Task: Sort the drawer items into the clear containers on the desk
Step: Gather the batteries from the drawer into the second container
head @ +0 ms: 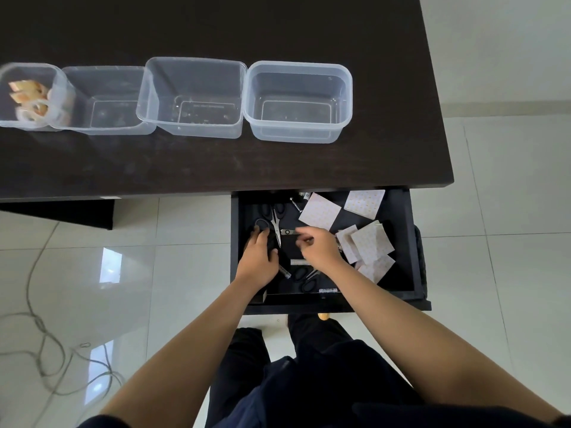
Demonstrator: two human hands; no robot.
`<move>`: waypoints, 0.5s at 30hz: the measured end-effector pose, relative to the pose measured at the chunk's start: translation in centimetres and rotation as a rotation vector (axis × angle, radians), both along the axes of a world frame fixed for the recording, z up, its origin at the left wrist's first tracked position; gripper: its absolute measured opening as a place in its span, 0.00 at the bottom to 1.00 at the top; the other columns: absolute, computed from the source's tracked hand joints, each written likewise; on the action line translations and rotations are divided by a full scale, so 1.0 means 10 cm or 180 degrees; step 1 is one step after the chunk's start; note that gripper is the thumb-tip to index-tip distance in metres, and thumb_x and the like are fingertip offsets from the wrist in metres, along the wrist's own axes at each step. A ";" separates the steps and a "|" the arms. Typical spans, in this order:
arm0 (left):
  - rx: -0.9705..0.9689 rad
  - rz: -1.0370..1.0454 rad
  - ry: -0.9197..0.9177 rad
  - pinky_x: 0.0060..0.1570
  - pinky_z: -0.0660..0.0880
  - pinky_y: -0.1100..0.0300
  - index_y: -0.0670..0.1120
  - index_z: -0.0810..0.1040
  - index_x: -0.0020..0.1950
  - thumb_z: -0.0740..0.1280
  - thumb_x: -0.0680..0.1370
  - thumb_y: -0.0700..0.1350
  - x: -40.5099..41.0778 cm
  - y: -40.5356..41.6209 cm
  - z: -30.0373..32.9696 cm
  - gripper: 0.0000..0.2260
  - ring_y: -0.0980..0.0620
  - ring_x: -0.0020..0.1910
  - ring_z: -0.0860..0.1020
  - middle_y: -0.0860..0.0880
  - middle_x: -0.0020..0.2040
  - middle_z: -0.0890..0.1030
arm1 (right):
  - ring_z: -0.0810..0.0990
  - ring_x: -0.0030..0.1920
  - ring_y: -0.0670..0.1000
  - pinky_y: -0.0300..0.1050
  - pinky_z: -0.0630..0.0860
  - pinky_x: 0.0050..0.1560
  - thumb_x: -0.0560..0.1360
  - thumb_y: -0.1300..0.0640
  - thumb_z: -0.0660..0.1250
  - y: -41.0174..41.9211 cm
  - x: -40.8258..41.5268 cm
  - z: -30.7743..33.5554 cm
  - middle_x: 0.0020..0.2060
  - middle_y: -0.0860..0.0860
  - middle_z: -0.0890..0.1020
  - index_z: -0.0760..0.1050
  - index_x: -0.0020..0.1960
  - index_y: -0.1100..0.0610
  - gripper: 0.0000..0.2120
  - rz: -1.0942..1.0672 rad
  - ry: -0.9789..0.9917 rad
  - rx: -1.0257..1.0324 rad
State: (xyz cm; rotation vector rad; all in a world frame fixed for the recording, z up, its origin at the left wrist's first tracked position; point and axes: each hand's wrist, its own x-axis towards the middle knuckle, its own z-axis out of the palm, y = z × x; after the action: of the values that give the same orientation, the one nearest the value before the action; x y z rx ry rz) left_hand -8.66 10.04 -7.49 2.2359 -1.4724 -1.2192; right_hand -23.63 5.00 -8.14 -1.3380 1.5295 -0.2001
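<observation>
The open black drawer (398, 217) hangs under the desk's right end. In it lie silver scissors with black handles (276, 223), a second black-handled pair (306, 278) near the front, a small bolt (295, 203) and several pale patterned paper packets (319, 211). My left hand (259, 257) is curled around the black handles of the left scissors. My right hand (318, 247) hovers mid-drawer with its fingers curled in; what they pinch is hidden. Four clear containers stand in a row on the desk: the leftmost (61, 88) holds tape rolls, the others (105, 72) (191, 61) (298, 66) hold nothing.
The dark desk (216, 162) ends at the right above the drawer. A grey cable (40, 329) loops over the glossy white floor tiles at the left. My dark-trousered legs stand right in front of the drawer.
</observation>
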 end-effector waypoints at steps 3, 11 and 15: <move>-0.0269 -0.0099 -0.0314 0.63 0.69 0.53 0.45 0.66 0.71 0.62 0.78 0.44 -0.07 0.07 0.02 0.21 0.44 0.70 0.64 0.45 0.70 0.67 | 0.78 0.44 0.46 0.38 0.73 0.47 0.75 0.63 0.66 0.12 -0.27 0.05 0.49 0.53 0.83 0.78 0.58 0.59 0.12 -0.0430 0.0296 -0.0231; 0.0389 -0.0768 -0.0653 0.44 0.77 0.54 0.51 0.64 0.71 0.66 0.75 0.51 -0.26 0.17 -0.02 0.25 0.45 0.55 0.77 0.45 0.67 0.66 | 0.80 0.48 0.56 0.49 0.80 0.44 0.74 0.61 0.65 0.27 -0.82 0.13 0.45 0.56 0.84 0.81 0.48 0.60 0.07 0.0205 0.1567 0.0298; 0.0485 -0.0922 -0.0556 0.39 0.75 0.57 0.52 0.63 0.72 0.66 0.76 0.50 -0.29 0.09 -0.03 0.26 0.48 0.50 0.80 0.45 0.68 0.65 | 0.78 0.57 0.56 0.48 0.76 0.48 0.75 0.61 0.62 0.23 -0.77 0.16 0.56 0.54 0.81 0.75 0.63 0.54 0.17 0.0192 0.1624 0.0088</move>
State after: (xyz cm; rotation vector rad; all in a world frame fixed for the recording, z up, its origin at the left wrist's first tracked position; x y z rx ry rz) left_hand -11.52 10.97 -7.76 2.3390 -1.8839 -1.2817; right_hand -31.33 7.32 -6.50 -1.4821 1.8972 0.2185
